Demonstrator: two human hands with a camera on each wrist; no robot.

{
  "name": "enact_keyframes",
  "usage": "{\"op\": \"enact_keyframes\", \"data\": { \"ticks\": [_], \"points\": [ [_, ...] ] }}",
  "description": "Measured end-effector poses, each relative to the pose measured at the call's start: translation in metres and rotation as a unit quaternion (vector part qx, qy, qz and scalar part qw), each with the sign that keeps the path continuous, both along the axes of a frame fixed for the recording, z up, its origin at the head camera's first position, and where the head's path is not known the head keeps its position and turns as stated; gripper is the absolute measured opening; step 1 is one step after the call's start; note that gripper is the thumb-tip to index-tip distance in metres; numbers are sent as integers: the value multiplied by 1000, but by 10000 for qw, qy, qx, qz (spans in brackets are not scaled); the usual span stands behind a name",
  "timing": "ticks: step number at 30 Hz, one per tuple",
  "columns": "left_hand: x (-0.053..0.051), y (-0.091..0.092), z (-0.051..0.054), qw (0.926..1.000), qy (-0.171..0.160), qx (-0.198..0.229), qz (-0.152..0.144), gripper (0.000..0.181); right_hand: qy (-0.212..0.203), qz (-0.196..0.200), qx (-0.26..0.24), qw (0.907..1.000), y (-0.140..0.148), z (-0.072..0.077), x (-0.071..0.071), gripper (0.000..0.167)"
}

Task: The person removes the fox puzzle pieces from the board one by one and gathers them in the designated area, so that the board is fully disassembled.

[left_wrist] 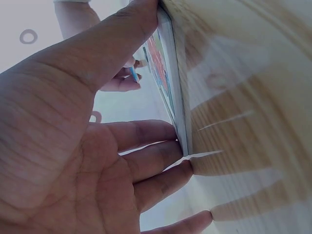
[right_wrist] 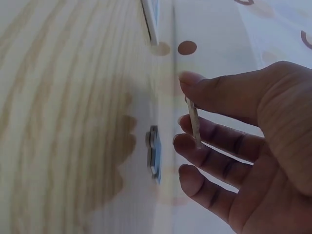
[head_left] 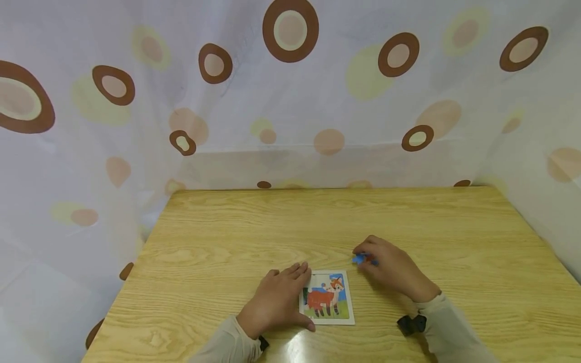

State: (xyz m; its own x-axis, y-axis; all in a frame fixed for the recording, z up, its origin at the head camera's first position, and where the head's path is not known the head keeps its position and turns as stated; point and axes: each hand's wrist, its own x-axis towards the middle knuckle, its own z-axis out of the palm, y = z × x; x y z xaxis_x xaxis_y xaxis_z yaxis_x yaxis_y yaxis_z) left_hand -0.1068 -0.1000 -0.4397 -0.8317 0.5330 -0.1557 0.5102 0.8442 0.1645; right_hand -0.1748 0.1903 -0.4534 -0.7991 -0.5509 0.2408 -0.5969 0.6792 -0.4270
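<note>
A square jigsaw puzzle board [head_left: 329, 297] with a pale rim lies on the table, showing a red-orange fox-like animal on grass. Bare pale backing shows at the picture's upper left. My left hand [head_left: 279, 302] holds the board at its left side, thumb at the near edge and fingers at the far left corner. To the right of the board, my right hand [head_left: 390, 267] pinches a thin puzzle piece [right_wrist: 194, 122] between thumb and fingers, just above the table. Another, blue-topped puzzle piece [right_wrist: 155, 155] lies on the wood beside that hand.
The wooden table [head_left: 227, 227] extends around the board on all sides. A pale cloth [head_left: 295, 101] with brown and yellow ring patterns hangs behind the table and along its sides. A black strap [head_left: 411, 325] is at the right wrist.
</note>
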Motion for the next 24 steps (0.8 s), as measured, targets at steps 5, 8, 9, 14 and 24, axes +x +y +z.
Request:
{"op": "enact_keyframes", "data": {
  "ticks": [5, 8, 9, 14, 24],
  "points": [
    [0, 0, 0, 10000, -10, -14, 5, 117, -76, -266, 19, 9996, 7, -1, -4, 28],
    [0, 1, 1, 10000, -30, -35, 2, 117, -110, -365, 27, 9993, 13, 0, -5, 25],
    [0, 1, 1, 10000, -32, -44, 1, 118, -104, -365, 24, 9993, 15, 1, -6, 25],
    [-1, 1, 0, 10000, 4, -80, 4, 118, -152, -411, 24, 9990, 25, 1, -10, 26],
    [-1, 0, 0, 10000, 51, -72, -33, 116, -467, -550, -41, 9974, 44, 3, -16, 27]
  ]
}}
